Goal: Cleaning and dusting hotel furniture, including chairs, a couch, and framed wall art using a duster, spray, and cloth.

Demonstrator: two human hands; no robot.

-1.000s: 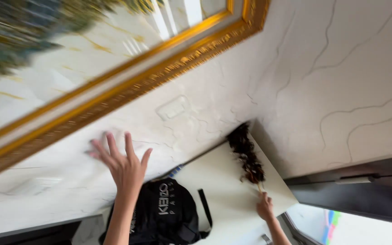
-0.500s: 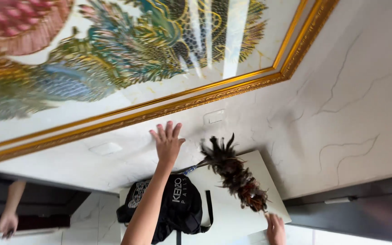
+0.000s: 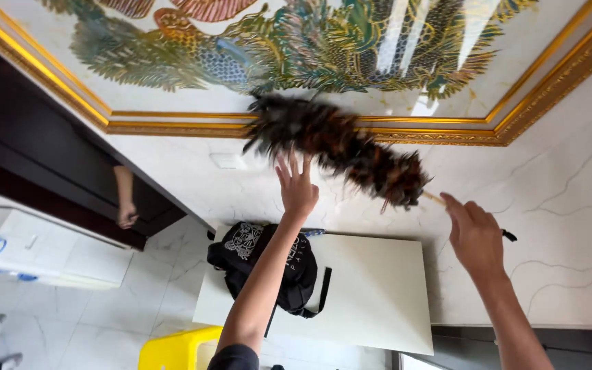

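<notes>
Head view: right hand (image 3: pixel 475 236) clenched on the handle of a duster (image 3: pixel 340 147), whose long axis runs up-left from the grip. Feather head lies across the gilt frame (image 3: pixel 296 129) of the painting (image 3: pixel 296 48). Left hand (image 3: pixel 297 186) released, fingers spread, just below the feathers, nearer the head than the right. Bag (image 3: pixel 268 264) on white table (image 3: pixel 378 294) below

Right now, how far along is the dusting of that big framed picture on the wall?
Nothing shows as finished; no dust can be told apart on the frame. In hand: the right hand grips the feather duster, its feathers blurred against the bottom edge of the gold frame, while the left hand presses flat on the marble wall. Left, likely: the frame's side rails and the painting above.
</notes>
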